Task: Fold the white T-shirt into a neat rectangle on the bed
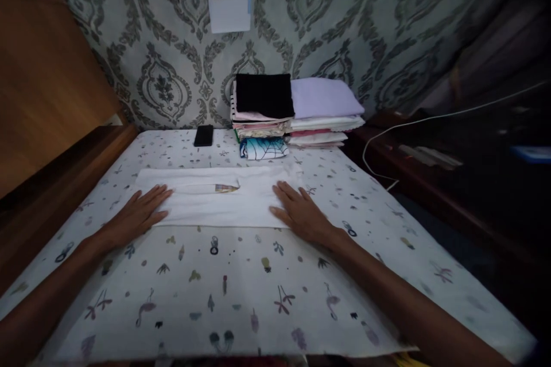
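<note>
A white garment (pixel 253 206), folded into a long flat strip, lies across the middle of the patterned sheet (pixel 241 281). Near its centre shows a small coloured print beside a slit-like fold. My left hand (pixel 144 206) rests flat on the strip's left end, fingers stretched out and pointing right. On the right end lies my right hand (pixel 299 209), palm down with its fingers spread. Both hands press on the cloth without gripping it.
Behind the strip stand two stacks of folded clothes, topped by a black cloth (pixel 264 94) and a lilac cloth (pixel 326 97). A rolled blue-and-white cloth (pixel 264 148) sits before them. Left of these is a black phone (pixel 204 136). A white cable (pixel 430 116) runs along the right side.
</note>
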The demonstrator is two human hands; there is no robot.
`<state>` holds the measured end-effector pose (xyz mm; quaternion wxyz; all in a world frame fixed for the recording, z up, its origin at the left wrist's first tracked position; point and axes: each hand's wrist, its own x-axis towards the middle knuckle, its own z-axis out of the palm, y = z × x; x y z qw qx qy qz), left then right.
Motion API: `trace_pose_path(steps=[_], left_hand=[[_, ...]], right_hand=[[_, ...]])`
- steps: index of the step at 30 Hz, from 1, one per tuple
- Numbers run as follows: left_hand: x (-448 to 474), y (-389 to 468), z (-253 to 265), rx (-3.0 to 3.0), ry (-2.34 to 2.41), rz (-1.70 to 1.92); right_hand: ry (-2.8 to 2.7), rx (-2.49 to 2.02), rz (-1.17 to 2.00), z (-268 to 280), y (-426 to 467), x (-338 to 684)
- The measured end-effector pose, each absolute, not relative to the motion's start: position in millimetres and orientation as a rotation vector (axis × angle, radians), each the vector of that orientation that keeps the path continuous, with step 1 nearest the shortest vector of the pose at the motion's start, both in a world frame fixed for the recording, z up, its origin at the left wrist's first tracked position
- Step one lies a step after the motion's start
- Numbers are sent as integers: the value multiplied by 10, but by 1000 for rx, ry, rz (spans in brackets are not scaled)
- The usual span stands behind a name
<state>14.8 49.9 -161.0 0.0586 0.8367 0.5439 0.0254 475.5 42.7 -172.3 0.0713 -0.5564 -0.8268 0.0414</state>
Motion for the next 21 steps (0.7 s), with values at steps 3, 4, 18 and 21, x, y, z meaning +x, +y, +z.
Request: trace_pose_path(steps=[3,4,18,21], left_hand=[[169,619,-1561,2552,1633,139],[179,678,-1561,2555,1646,162],[2,1112,-1919,2513,1824,118],[-116,1206,-2043,2550,1783,140]], right_hand=[[-2458,-1696,131,-1575,485,4567],[-2462,-1677,132,-1537,528,4490],[-2449,-1637,219,-1594,888,4293],[-2422,-1604,217,-1596,888,4311]])
